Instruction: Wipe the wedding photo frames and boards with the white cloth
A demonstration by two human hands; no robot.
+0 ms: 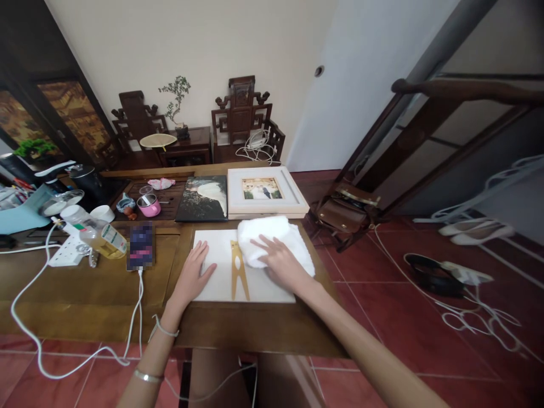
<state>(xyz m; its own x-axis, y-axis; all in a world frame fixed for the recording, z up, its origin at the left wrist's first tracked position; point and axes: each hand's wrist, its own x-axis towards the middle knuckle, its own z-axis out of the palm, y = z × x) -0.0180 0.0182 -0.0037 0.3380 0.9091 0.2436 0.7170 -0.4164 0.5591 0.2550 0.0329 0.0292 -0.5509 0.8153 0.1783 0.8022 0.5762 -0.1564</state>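
A white board [221,283] with a gold clothespin-shaped piece [238,271] on it lies flat at the near edge of the wooden table [102,294]. My left hand [193,275] rests flat on the board's left side, fingers spread. My right hand [278,259] presses flat on a folded white towel [272,235] that covers the board's right part. Just behind stand a white-framed photo [263,192] and a dark photo print [203,197].
On the table's left are a phone [140,245] on a white cable, a bottle of yellow liquid [96,235], a power strip [68,252], a pink cup [148,205] and a kettle [87,178]. A brown bag [345,212], shoes and cables lie on the red tile floor at right.
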